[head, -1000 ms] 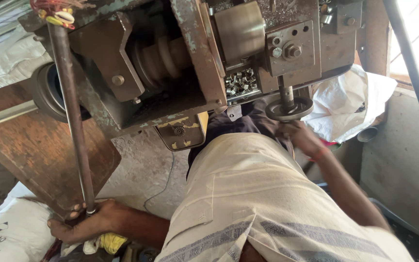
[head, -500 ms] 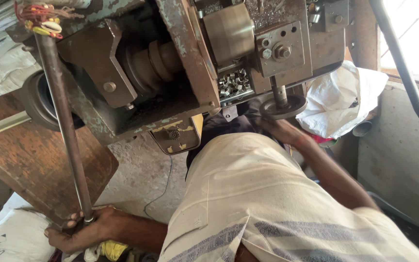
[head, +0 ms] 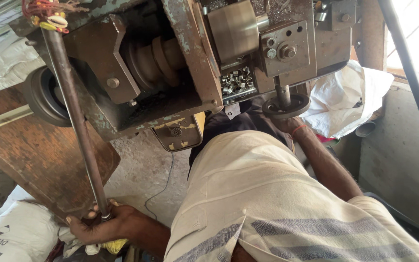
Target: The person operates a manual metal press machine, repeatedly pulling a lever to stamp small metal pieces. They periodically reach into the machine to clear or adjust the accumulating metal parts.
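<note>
left hand (head: 100,225) clenched low, right hand (head: 287,125) reaching forward

Machine (head: 195,63) across upper frame; lever (head: 73,121) runs down its left side to left hand (head: 103,225); handwheel (head: 285,106) centre-right, right hand (head: 287,125) just below; sack (head: 10,233) lower left.

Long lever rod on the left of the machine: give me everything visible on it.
The rod is a long, slim, round bar, dull brown-grey metal as it looks, worn and slightly rusty. It runs at a slant from the machine top left, where red and yellow thread is wound beside its upper end, down to lower left. The left hand grips its lower end, fingers wrapped round it. It crosses in front of a dark pulley and a rusty plate.
</note>
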